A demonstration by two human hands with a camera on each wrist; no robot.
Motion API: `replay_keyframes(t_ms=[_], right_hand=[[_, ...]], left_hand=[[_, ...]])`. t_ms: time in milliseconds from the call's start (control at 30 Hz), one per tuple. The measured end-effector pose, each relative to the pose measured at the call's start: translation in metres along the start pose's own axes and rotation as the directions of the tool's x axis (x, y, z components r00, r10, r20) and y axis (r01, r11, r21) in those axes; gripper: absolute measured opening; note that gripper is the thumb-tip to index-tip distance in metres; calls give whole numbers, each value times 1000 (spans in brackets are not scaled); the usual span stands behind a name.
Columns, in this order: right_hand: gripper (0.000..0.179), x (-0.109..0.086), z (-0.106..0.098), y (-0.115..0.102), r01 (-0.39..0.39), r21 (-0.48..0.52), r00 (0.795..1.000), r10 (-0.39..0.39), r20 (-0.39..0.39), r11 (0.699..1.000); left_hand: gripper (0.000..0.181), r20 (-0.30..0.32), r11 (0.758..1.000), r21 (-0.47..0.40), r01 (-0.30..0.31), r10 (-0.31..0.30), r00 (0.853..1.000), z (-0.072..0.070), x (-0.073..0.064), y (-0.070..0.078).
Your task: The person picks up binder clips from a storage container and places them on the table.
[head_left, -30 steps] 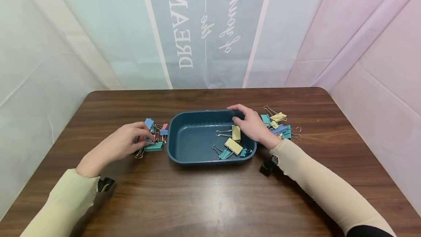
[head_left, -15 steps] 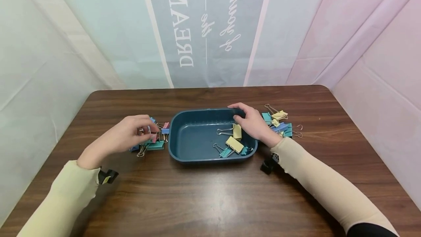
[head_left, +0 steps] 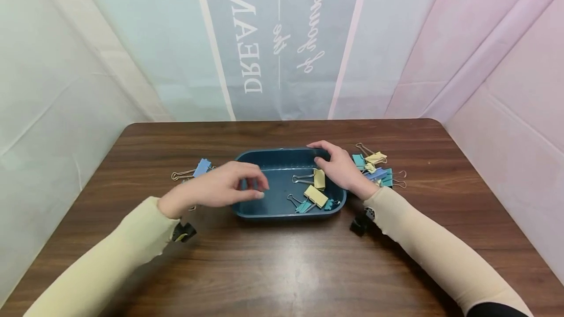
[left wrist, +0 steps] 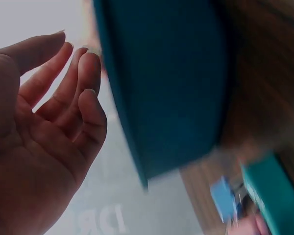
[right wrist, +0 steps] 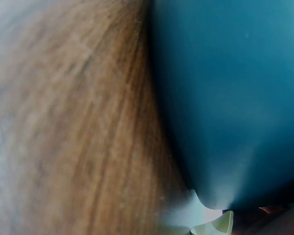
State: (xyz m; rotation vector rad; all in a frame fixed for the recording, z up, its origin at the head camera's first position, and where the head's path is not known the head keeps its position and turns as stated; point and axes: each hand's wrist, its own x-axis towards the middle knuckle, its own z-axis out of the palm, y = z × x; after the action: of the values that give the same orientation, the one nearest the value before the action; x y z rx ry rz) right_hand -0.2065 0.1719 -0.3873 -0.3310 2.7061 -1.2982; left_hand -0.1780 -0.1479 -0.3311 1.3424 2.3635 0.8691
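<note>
A dark blue plastic tray (head_left: 286,216) sits mid-table with several binder clips at its right end, among them a yellow binder clip (head_left: 315,195) and a teal one. Over the tray's left rim hovers my left hand (head_left: 224,184), its fingers loosely bent. In the left wrist view, that hand (left wrist: 44,127) is beside the tray's side wall (left wrist: 161,88), and no clip shows between thumb and fingers. My right hand (head_left: 341,168) grips the tray's right end, thumb over the inside. Only the tray's outer wall (right wrist: 235,98) fills the right wrist view; the fingers are mostly hidden there.
Right of the tray lies a pile of yellow, teal and blue binder clips (head_left: 374,175). On the left, a blue binder clip (head_left: 203,167) shows from a second pile, partly covered by my left hand. A printed curtain (head_left: 282,62) hangs behind the table.
My left hand has lifted from the left clip pile and moved right, over the tray's left edge. The right hand stays on the tray, and the clips inside look unchanged.
</note>
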Motion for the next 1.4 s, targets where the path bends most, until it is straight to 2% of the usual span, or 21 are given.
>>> replay_keyframes(t_ms=[167,300,400,533,700,833,1000,1200,1400], right_hand=[[39,0,-1,0,-6,-11,1000,6,-10,1000],[38,0,0,1,1,-4,1000,-1,-6,1000],[38,0,1,0,4,0,1000,-4,-7,1000],[38,0,1,2,1,-7,1000,-1,-6,1000],[38,0,2,2,0,-9,1000,0,5,1000],[38,0,1,0,-3,-2,1000,3,-3,1000],[39,0,0,0,-4,-1,1000,4,-4,1000],[39,-1,-2,0,-1,-8,1000,1,-1,1000],[39,0,-1,0,-7,0,1000,7,5,1000]], left_hand=[[28,92,999,-11,-43,44,995,23,30,4],[34,140,999,3,-48,48,989,39,48,3],[35,148,998,10,-55,53,988,48,59,3],[35,116,997,0,-79,79,990,58,69,2],[35,81,996,17,-87,85,993,66,74,-1],[34,74,996,67,-60,55,996,67,75,-3],[35,93,984,177,-27,10,996,68,76,-5],[33,123,971,235,-47,18,992,71,80,-7],[32,75,954,298,-11,-12,997,72,78,-8]])
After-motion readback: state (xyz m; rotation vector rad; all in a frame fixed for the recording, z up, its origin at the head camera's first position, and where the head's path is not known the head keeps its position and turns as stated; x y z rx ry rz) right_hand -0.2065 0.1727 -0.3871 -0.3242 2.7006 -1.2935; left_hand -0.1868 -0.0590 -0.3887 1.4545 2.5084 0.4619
